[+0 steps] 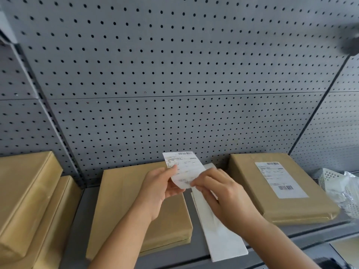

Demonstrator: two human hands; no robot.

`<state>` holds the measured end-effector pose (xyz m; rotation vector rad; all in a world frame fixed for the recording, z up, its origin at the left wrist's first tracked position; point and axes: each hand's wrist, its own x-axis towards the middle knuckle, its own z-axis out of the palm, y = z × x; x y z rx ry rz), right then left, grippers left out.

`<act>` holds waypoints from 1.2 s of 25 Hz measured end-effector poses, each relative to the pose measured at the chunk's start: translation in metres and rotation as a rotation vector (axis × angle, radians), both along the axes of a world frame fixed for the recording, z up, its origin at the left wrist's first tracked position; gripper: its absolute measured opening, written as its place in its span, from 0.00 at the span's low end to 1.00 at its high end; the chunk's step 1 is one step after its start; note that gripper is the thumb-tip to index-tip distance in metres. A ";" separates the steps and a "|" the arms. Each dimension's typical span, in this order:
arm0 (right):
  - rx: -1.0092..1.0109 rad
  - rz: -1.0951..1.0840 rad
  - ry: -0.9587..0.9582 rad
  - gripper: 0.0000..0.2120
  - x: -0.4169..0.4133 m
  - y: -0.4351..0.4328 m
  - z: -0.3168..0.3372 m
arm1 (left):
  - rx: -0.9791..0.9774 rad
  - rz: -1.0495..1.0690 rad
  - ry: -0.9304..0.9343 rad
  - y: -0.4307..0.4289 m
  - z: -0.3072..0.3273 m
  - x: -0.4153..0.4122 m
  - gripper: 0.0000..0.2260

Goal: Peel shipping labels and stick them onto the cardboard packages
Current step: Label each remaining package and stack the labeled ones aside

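My left hand [159, 188] pinches the left edge of a white shipping label [184, 167] with printed text and a barcode, held upright above the shelf. My right hand [219, 197] pinches the label's lower edge where it curls away from the long white backing strip [219, 235], which hangs down over the shelf's front. Under my hands lies a bare brown cardboard package [124, 195]. To the right lies another brown package [248, 191] with a white label [279, 179] stuck on its top.
Two stacked brown packages [29, 200] fill the left of the grey shelf [77, 226]. A grey pegboard wall [174, 74] stands right behind. A white perforated basket with crumpled plastic [342, 189] sits at the far right.
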<state>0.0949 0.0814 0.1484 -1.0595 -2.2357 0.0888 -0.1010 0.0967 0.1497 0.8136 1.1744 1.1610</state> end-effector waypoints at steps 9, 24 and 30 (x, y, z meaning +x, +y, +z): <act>-0.902 0.016 0.651 0.13 -0.057 0.010 -0.005 | 0.005 0.069 0.186 -0.022 -0.010 -0.066 0.08; -0.870 -0.193 0.356 0.07 -0.130 0.034 -0.031 | 0.036 0.091 0.746 -0.026 -0.043 -0.125 0.06; -0.772 -0.246 0.242 0.04 -0.136 0.044 -0.044 | 0.024 0.110 0.991 -0.013 -0.047 -0.124 0.06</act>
